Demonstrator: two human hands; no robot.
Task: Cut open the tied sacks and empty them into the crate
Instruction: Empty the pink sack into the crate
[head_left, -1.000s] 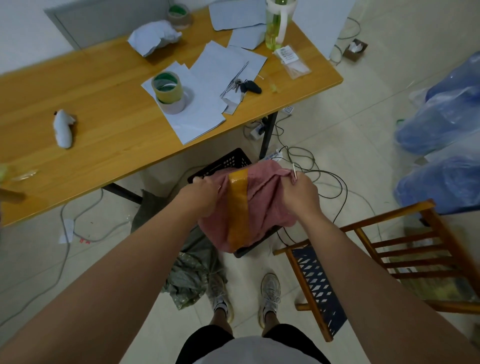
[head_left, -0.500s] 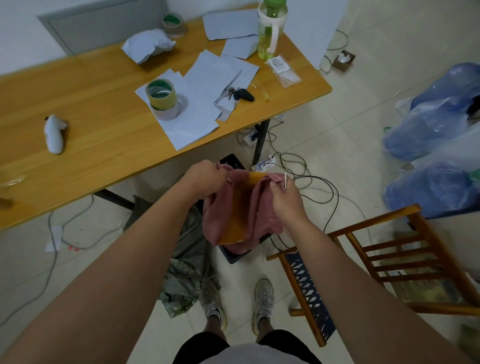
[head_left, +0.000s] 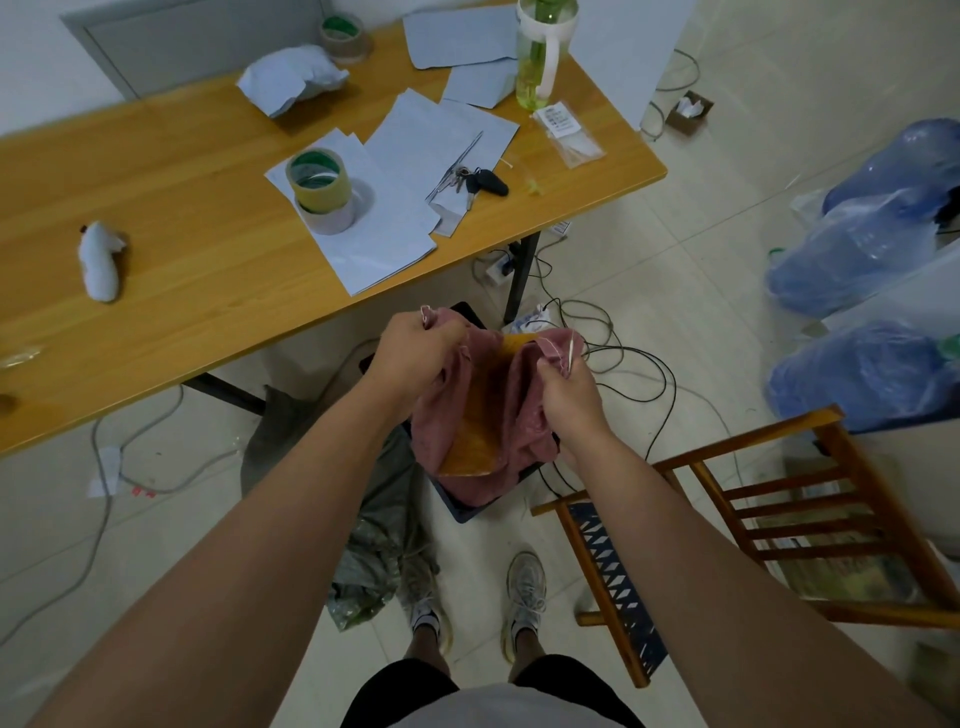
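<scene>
One pink sack (head_left: 485, 415) hangs above one dark crate (head_left: 467, 512). Left hand (head_left: 418, 348) and right hand (head_left: 563, 389) each grip its top edge, fingers curled. Two tape rolls (head_left: 318, 182) sit stacked on the table (head_left: 208, 270).

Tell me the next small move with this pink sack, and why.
Probably tip and shake it over the crate. Both the left hand and the right hand grip the pink sack by its top edge, and it hangs right above the dark crate, though whether anything is left inside cannot be seen.
</scene>
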